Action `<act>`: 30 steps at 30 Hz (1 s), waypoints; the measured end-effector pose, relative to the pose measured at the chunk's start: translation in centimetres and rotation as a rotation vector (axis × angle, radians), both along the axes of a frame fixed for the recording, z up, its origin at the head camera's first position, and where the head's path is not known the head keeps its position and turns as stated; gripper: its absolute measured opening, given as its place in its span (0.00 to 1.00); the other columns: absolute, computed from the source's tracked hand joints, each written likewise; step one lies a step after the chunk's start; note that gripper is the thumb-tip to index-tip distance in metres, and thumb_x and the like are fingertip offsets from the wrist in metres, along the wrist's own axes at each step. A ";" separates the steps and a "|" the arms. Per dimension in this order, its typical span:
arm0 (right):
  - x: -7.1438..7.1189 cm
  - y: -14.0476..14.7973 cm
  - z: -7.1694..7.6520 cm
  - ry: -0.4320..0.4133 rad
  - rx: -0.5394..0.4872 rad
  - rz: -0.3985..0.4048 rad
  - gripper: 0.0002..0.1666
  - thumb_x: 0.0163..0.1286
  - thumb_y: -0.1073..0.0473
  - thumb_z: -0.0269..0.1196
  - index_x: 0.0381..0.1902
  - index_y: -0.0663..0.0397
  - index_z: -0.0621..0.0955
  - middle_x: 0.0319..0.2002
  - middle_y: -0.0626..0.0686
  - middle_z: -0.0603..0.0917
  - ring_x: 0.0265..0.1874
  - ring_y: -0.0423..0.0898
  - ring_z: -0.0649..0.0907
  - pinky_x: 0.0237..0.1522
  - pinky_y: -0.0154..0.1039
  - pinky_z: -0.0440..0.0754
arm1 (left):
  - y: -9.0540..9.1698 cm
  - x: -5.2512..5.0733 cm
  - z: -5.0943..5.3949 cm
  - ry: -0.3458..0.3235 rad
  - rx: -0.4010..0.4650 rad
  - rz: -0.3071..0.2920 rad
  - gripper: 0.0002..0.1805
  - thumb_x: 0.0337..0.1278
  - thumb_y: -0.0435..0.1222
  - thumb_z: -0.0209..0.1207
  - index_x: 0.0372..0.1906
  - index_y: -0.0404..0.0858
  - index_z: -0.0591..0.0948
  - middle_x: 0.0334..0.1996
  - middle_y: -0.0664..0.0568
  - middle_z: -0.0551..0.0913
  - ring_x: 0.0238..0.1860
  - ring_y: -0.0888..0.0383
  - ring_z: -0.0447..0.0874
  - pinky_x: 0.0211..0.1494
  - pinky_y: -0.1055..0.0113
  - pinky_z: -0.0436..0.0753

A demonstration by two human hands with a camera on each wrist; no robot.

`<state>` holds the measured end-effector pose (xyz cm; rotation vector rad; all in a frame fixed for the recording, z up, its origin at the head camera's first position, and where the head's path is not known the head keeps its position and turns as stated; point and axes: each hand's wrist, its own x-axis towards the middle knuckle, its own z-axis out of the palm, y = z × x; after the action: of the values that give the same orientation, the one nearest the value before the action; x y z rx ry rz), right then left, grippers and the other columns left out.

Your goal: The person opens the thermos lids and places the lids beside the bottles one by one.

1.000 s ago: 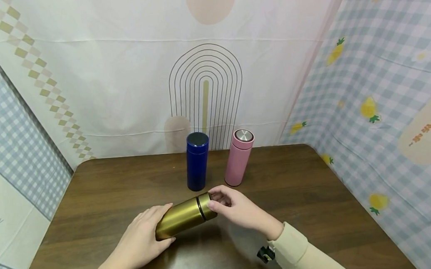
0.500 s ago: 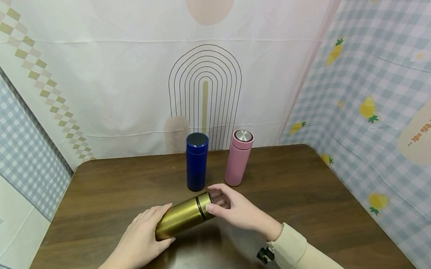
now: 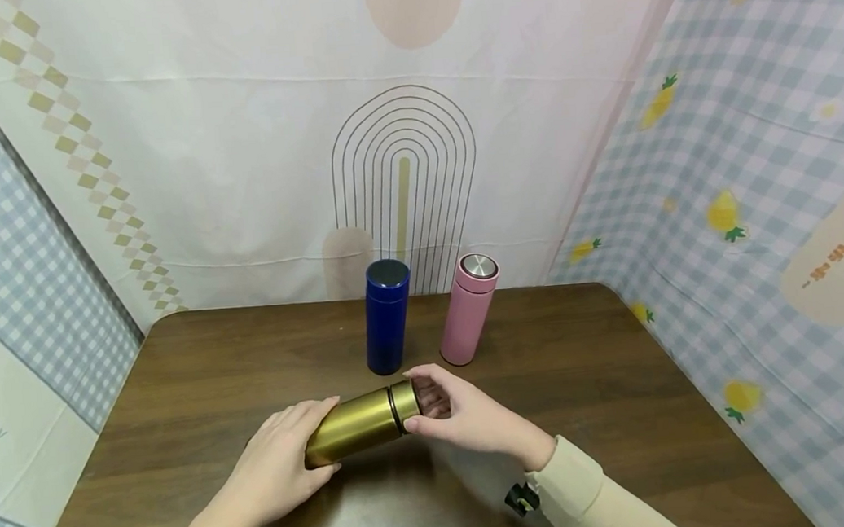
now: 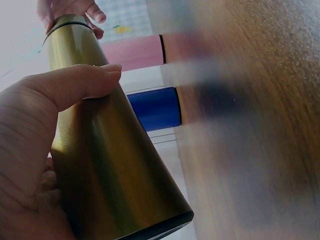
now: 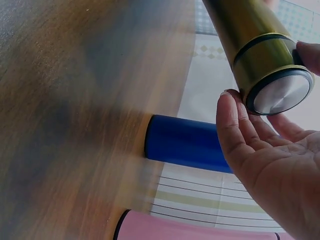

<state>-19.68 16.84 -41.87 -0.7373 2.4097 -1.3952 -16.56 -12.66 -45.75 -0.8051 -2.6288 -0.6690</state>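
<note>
Head view: holding the gold bottle (image 3: 352, 426) aslant, apparently clear of the counter (image 3: 586, 399), base to the left and near, capped end to the right and slightly far. Shows the cap (image 3: 406, 403) in line with the body, beyond a dark seam (image 3: 395, 411). Gripping the base end with the left hand (image 3: 278, 469), fingers (image 3: 308, 414) round the far side, thumb (image 3: 324, 476) on the near side. Holding the cap lightly with the right hand (image 3: 477, 415), between loosely curled fingers and thumb; leaves the steel disc (image 5: 282, 95) on its end uncovered. Seems to be at the twisting step, cap on; cannot tell whether loosening or tightening. Next probably calls for bracing the base on the left while turning the cap on the right, both in line so as not to bind. Farther out on the counter: standing capped, the blue bottle (image 3: 385, 331) and, to its right and apart, the pink bottle (image 3: 463, 326). Farthest, beyond the counter: hanging, a patterned cloth (image 3: 239, 170).
</note>
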 end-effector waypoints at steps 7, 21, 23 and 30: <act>-0.3 -0.4 0.5 -0.010 0.094 -0.056 0.30 0.68 0.39 0.59 0.64 0.40 0.69 0.44 0.47 0.80 0.40 0.42 0.81 0.43 0.40 0.80 | 0.0 -0.2 0.1 0.030 -0.008 -0.017 0.46 0.33 0.45 0.77 0.65 0.42 0.72 0.52 0.54 0.79 0.52 0.54 0.77 0.56 0.52 0.74; -0.5 -0.6 0.5 0.015 0.106 0.073 0.35 0.59 0.43 0.70 0.61 0.38 0.70 0.45 0.47 0.78 0.41 0.43 0.81 0.42 0.38 0.82 | -0.7 -0.5 0.1 0.077 -0.050 -0.020 0.46 0.31 0.40 0.77 0.65 0.44 0.73 0.54 0.54 0.79 0.55 0.51 0.76 0.57 0.50 0.72; -0.5 -0.7 0.6 0.017 0.106 0.050 0.38 0.59 0.42 0.70 0.64 0.38 0.68 0.46 0.47 0.78 0.44 0.43 0.81 0.45 0.39 0.82 | -0.7 -0.6 0.1 0.077 -0.044 -0.019 0.47 0.31 0.40 0.78 0.66 0.44 0.72 0.54 0.53 0.79 0.55 0.51 0.76 0.57 0.50 0.72; -0.4 -0.8 0.8 0.033 0.160 -0.055 0.33 0.65 0.35 0.61 0.63 0.40 0.70 0.47 0.45 0.79 0.44 0.40 0.80 0.48 0.39 0.79 | -0.7 -0.5 0.1 0.100 -0.036 -0.028 0.47 0.30 0.41 0.78 0.66 0.44 0.72 0.54 0.54 0.79 0.55 0.52 0.76 0.57 0.51 0.72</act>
<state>-20.09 16.02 -41.05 -0.6641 2.5491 -1.2002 -17.11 -13.37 -45.67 -0.8643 -2.5511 -0.5748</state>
